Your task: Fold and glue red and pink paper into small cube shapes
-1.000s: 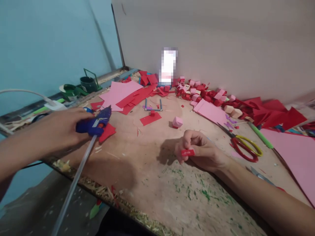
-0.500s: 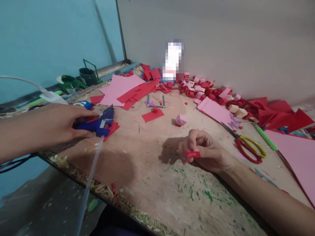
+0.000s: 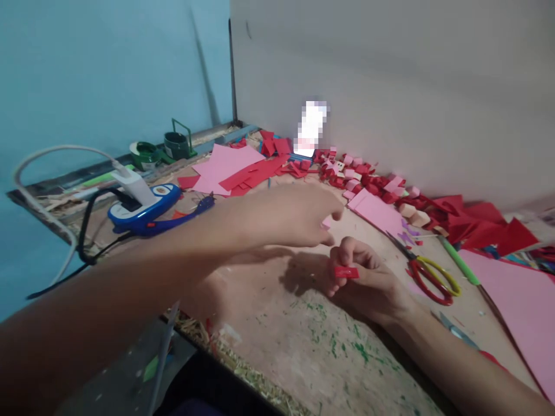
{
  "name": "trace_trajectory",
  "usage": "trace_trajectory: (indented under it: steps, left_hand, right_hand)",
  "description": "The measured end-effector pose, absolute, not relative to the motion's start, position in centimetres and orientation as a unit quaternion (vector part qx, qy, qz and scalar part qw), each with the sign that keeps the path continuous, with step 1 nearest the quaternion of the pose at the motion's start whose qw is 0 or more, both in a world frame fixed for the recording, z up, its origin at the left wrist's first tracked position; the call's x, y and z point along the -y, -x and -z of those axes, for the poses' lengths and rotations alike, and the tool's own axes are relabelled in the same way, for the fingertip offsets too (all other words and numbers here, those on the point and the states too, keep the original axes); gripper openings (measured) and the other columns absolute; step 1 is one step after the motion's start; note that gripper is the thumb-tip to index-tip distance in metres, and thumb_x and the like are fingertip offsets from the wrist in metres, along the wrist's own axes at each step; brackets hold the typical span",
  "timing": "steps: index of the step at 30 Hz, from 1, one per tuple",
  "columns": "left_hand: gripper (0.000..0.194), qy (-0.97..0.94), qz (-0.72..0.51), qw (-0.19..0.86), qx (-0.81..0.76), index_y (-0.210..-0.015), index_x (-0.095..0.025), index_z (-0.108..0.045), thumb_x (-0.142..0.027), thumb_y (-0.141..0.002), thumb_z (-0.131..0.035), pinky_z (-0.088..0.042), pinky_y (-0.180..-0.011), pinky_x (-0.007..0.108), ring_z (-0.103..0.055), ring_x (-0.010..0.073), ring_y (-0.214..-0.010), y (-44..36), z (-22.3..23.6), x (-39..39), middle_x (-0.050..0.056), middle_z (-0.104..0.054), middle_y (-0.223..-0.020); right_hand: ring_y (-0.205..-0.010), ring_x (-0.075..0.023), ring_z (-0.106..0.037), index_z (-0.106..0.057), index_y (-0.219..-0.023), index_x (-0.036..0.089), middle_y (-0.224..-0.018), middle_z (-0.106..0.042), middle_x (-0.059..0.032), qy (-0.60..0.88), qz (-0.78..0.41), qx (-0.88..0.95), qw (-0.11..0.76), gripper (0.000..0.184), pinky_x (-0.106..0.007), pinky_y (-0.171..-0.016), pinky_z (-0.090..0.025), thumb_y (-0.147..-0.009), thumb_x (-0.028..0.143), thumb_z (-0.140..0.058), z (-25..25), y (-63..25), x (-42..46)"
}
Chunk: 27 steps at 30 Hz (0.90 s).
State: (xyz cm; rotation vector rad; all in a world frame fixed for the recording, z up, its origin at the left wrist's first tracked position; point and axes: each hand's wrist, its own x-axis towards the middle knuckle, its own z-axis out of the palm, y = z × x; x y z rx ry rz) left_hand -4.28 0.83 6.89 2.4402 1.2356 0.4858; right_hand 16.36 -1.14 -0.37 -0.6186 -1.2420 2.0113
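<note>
My left hand [image 3: 318, 214] reaches across the board with its thumb and fingers apart. A small pink paper-covered piece [image 3: 326, 223] shows between them, mostly hidden by the hand; whether they touch it I cannot tell. Just to the right, my right hand [image 3: 359, 268] is closed in a pinch on a small red paper piece [image 3: 347, 272], which has a shiny streak on its face. The blue glue gun [image 3: 184, 220] lies at the left, partly behind my left forearm. Its clear glue stick [image 3: 165, 346] hangs past the board's front edge.
A blue power strip [image 3: 167, 199] with a white plug and cables stands left. Pink paper sheets [image 3: 223, 162] lie at the back. Red and pink cubes [image 3: 355, 173] are heaped along the wall, beside a lit phone [image 3: 310, 130]. Scissors [image 3: 427, 277] lie at the right.
My left hand has let go of the glue gun and moved right to the pink piece. My right hand still pinches the red paper piece. The view has shifted slightly.
</note>
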Motion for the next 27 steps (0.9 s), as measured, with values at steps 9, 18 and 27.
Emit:
trace_trajectory:
  steps: [9,18,27]
  left_hand:
    - [0.035,-0.902,-0.150,0.116,-0.387,-0.126,-0.011,-0.073,-0.010,-0.094,-0.057,-0.047,-0.106,0.040,-0.064,0.0290,-0.122,3.0,-0.1,-4.2,0.016,-0.074,-0.125]
    - [0.026,-0.895,-0.225,0.114,-0.368,-0.116,-0.013,-0.075,-0.016,-0.095,-0.059,-0.051,-0.094,0.035,-0.069,0.0263,-0.109,3.7,0.4,-3.9,0.012,-0.076,-0.115]
    - [0.025,-0.897,-0.217,0.106,-0.369,-0.115,-0.011,-0.074,-0.013,-0.097,-0.057,-0.053,-0.096,0.039,-0.069,0.0290,-0.111,3.9,0.6,-3.6,0.015,-0.073,-0.116]
  right_hand:
    - [-0.048,-0.0143,-0.056,-0.057,-0.075,0.026,-0.060,-0.062,0.0039,0.209,-0.795,0.452,0.345,0.036,-0.023,-0.045,-0.043,-0.079,0.044,-0.088,0.0,-15.3,4.6]
    - [-0.051,-0.0120,-0.058,-0.065,-0.082,0.026,-0.066,-0.064,0.0027,0.151,-0.845,0.400,0.322,0.021,-0.022,-0.052,-0.048,-0.086,0.032,-0.085,1.6,-15.7,4.3]
    - [-0.062,-0.0141,-0.062,-0.067,-0.080,0.025,-0.066,-0.058,0.0017,0.207,-0.851,0.375,0.302,0.024,-0.024,-0.058,-0.052,-0.081,0.033,-0.090,-0.1,-15.7,4.6]
